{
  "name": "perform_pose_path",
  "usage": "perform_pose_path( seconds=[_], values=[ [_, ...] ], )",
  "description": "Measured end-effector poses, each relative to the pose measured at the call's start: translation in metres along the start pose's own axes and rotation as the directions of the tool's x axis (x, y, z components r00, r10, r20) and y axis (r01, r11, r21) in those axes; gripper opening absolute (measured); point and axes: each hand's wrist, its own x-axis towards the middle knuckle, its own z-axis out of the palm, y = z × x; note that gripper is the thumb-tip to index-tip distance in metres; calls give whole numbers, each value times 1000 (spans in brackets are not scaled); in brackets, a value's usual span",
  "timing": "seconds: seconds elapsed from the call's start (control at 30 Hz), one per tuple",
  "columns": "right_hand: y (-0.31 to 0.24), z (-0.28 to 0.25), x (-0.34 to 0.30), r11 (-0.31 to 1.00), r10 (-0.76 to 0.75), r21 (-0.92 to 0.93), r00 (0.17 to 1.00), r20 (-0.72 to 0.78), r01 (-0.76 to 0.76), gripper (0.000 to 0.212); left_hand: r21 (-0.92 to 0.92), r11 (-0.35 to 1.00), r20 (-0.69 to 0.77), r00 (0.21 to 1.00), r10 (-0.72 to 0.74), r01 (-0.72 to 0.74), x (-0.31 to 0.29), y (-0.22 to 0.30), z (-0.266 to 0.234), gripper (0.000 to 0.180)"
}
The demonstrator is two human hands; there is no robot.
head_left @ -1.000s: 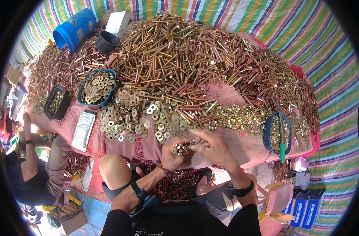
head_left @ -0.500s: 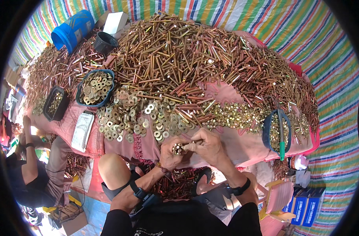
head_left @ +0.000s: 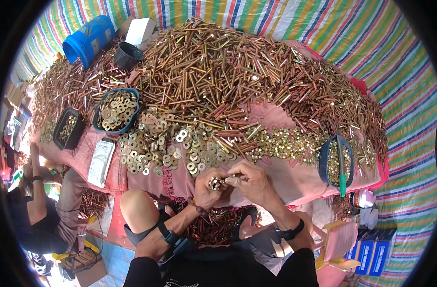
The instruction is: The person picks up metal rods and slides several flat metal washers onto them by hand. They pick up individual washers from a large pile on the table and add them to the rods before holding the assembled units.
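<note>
Near the front edge of the pink cloth, my left hand point(head_left: 207, 190) is wrapped round a bundle of metal bolts point(head_left: 216, 182), their ends pointing up. Close beside it my right hand point(head_left: 253, 180) is closed in a pinch, fingertips at the bundle's edge; what they hold is too small to make out. Just beyond my hands lie loose washers point(head_left: 168, 152) to the left and small brassy nuts point(head_left: 290, 146) to the right. A big heap of long coppery bolts point(head_left: 213, 67) rises behind them.
A blue basin point(head_left: 95, 125) holds washers, beside a dark tub point(head_left: 58, 138) and a silvery block point(head_left: 101, 161). At right, a green-handled tool point(head_left: 342, 185) lies across a blue basket point(head_left: 323, 165) of nuts. A blue bucket point(head_left: 91, 38) lies tipped at the back. Another person point(head_left: 36, 205) sits at left.
My right hand has shifted slightly left and down, its fingers moving against the bundle. My left hand still grips the bolts in about the same place.
</note>
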Motion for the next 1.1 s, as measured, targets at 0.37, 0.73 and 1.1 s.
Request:
perform_pose_path(
  seconds=[0.37,0.73,1.1],
  values=[
    [22,-2,1,981,-182,-56,982,44,184,25,65,995,-15,997,78,-77,1,-6,5,20],
    [39,-28,-2,908,247,-336,968,-52,-250,27,232,973,-195,980,45,2,4,17,9,25],
    [62,-35,10,876,59,-441,950,-305,-196,27,58,998,-215,976,-17,30,-8,-24,9,24]
  ],
)
